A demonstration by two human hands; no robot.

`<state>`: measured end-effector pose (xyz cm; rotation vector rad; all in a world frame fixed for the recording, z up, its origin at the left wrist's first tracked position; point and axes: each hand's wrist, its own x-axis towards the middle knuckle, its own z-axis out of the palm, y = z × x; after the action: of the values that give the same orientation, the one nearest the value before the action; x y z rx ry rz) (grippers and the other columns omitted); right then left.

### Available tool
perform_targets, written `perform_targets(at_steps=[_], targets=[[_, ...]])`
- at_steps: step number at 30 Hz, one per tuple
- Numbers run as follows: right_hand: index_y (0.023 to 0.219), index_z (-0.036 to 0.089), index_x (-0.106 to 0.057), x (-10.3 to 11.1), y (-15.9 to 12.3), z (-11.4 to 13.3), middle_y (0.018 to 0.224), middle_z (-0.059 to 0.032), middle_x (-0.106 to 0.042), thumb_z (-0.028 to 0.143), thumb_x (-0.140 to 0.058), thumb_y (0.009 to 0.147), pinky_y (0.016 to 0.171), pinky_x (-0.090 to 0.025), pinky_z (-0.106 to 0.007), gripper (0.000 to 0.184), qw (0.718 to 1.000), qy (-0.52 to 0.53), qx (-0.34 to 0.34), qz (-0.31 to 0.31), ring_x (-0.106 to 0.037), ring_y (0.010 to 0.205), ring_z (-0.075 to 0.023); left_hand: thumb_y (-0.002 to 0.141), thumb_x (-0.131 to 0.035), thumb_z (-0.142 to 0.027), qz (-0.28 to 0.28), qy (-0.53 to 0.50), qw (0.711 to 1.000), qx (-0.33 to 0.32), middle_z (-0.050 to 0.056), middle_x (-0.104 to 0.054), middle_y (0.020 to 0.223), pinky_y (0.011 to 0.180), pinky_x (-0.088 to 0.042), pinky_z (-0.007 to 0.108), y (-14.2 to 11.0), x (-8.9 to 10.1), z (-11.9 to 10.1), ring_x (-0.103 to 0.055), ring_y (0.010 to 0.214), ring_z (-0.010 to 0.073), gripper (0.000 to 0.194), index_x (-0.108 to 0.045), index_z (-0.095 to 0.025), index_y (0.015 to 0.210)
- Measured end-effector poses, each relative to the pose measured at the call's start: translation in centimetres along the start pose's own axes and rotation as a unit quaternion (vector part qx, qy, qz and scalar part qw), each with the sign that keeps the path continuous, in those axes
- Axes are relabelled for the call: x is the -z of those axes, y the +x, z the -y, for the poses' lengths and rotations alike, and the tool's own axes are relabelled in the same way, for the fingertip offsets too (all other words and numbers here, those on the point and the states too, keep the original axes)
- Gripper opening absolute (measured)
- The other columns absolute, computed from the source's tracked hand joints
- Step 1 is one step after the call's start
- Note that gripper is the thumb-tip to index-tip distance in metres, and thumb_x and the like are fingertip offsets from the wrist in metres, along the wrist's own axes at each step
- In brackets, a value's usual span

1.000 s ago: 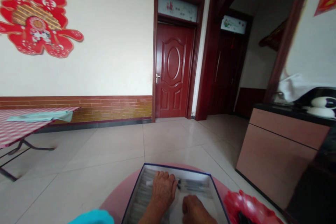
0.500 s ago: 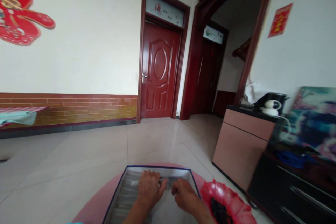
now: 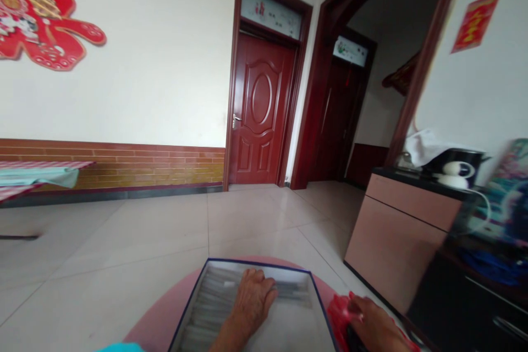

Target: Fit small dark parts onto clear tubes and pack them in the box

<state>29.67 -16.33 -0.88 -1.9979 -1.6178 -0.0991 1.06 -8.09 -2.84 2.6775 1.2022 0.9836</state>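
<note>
A shallow white box with a blue rim (image 3: 267, 264) lies on a pink round table (image 3: 157, 316). Long, thin greyish pieces (image 3: 210, 308) lie in a row along its left side, and more greyish pieces (image 3: 292, 289) lie near its far edge; their kind is unclear. My left hand (image 3: 252, 297) is inside the box, its fingers curled down by the far pieces; whatever they grip is hidden. Right of the box, my right hand (image 3: 373, 319) reaches over a red petal-edged bowl (image 3: 339, 313) with something dark in it. Its fingertips are blurred and partly hidden.
A pinkish cabinet (image 3: 400, 231) with a black top stands to the right, with a white and black appliance (image 3: 454, 170) on it. Beyond the tiled floor (image 3: 165, 225) is a red door (image 3: 264, 110). A cloth-covered surface (image 3: 45, 175) juts in at the left.
My right hand has moved from inside the box, rightward to the red bowl. My left hand remains in the box. The view has turned slightly left.
</note>
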Motion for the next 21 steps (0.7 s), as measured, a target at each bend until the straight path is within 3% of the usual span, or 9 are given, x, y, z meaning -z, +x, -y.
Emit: perform_targets(at_steps=[2, 5, 7, 9, 12, 15, 18, 21], targets=[[0.072, 0.022, -0.064, -0.3, 0.4, 2.3, 0.074, -0.0056, -0.067, 0.020, -0.045, 0.068, 0.064, -0.045, -0.027, 0.019, 0.997, 0.062, 0.031, 0.045, -0.062, 0.065, -0.0179, 0.086, -0.046, -0.024, 0.001, -0.001, 1.000, -0.004, 0.002, -0.054, 0.082, 0.078, -0.034, 0.032, 0.0, 0.0, 0.1, -0.047, 0.082, 0.0179, 0.015, -0.060, -0.025, 0.092], [0.085, 0.021, -0.065, -1.8, 1.2, 7.9, 0.087, -0.0070, -0.068, 0.027, -0.043, 0.074, 0.073, -0.045, -0.027, 0.025, 0.980, 0.171, 0.073, 0.074, -0.063, 0.079, -0.0185, 0.085, -0.043, -0.020, 0.001, 0.011, 1.000, -0.004, 0.003, -0.053, 0.084, 0.079, -0.035, 0.033, 0.0, 0.0, 0.2, -0.047, 0.083, 0.0184, 0.020, -0.058, -0.024, 0.098], [0.088, 0.019, -0.066, -3.4, 1.4, 11.5, 0.087, -0.0070, -0.070, 0.029, -0.045, 0.073, 0.073, -0.046, -0.028, 0.028, 0.968, 0.228, 0.057, 0.091, -0.063, 0.079, -0.0190, 0.085, -0.042, -0.019, -0.002, 0.021, 1.000, 0.002, 0.004, -0.054, 0.084, 0.079, -0.036, 0.033, -0.1, -0.1, 0.4, -0.047, 0.083, 0.0188, 0.021, -0.058, -0.024, 0.098], [0.080, 0.020, -0.067, -5.0, 1.5, 13.8, 0.076, -0.0043, -0.070, 0.029, -0.046, 0.072, 0.067, -0.046, -0.027, 0.024, 0.955, 0.267, 0.055, 0.115, -0.063, 0.071, -0.0185, 0.084, -0.042, -0.019, -0.012, 0.030, 0.999, 0.009, 0.004, -0.055, 0.084, 0.079, -0.036, 0.034, -0.2, -0.4, 0.7, -0.048, 0.082, 0.0192, 0.021, -0.058, -0.023, 0.098], [0.067, 0.020, -0.067, -6.9, 1.4, 14.8, 0.057, -0.0005, -0.065, 0.032, -0.048, 0.071, 0.051, -0.043, -0.024, 0.022, 0.936, 0.327, 0.010, 0.132, -0.058, 0.055, -0.0162, 0.084, -0.043, -0.019, -0.033, 0.041, 0.998, 0.014, 0.004, -0.056, 0.084, 0.078, -0.038, 0.035, -0.4, -0.9, 1.1, -0.049, 0.081, 0.0195, 0.021, -0.058, -0.024, 0.097], [0.070, 0.019, -0.066, -8.0, 1.1, 14.4, 0.053, 0.0001, -0.062, 0.038, -0.052, 0.071, 0.044, -0.039, -0.023, 0.024, 0.899, 0.407, -0.059, 0.149, -0.056, 0.050, -0.0150, 0.082, -0.043, -0.018, -0.049, 0.046, 0.998, 0.019, 0.004, -0.056, 0.083, 0.079, -0.039, 0.034, -0.5, -1.3, 1.2, -0.050, 0.081, 0.0195, 0.021, -0.059, -0.025, 0.095], [0.072, 0.017, -0.064, -8.4, 0.8, 13.9, 0.058, -0.0008, -0.064, 0.045, -0.055, 0.070, 0.046, -0.042, -0.023, 0.029, 0.846, 0.490, -0.119, 0.174, -0.058, 0.055, -0.0150, 0.080, -0.045, -0.017, -0.047, 0.043, 0.998, 0.027, 0.004, -0.057, 0.084, 0.077, -0.041, 0.032, -0.5, -1.2, 0.9, -0.051, 0.081, 0.0195, 0.024, -0.058, -0.026, 0.098], [0.079, 0.017, -0.062, -8.4, 0.7, 13.6, 0.076, -0.0046, -0.068, 0.049, -0.056, 0.070, 0.059, -0.049, -0.026, 0.034, 0.783, 0.578, -0.177, 0.147, -0.064, 0.071, -0.0185, 0.081, -0.048, -0.024, -0.051, 0.047, 0.996, 0.049, 0.004, -0.057, 0.084, 0.074, -0.042, 0.032, -0.4, -0.5, 0.6, -0.052, 0.082, 0.0203, 0.021, -0.059, -0.026, 0.098]])
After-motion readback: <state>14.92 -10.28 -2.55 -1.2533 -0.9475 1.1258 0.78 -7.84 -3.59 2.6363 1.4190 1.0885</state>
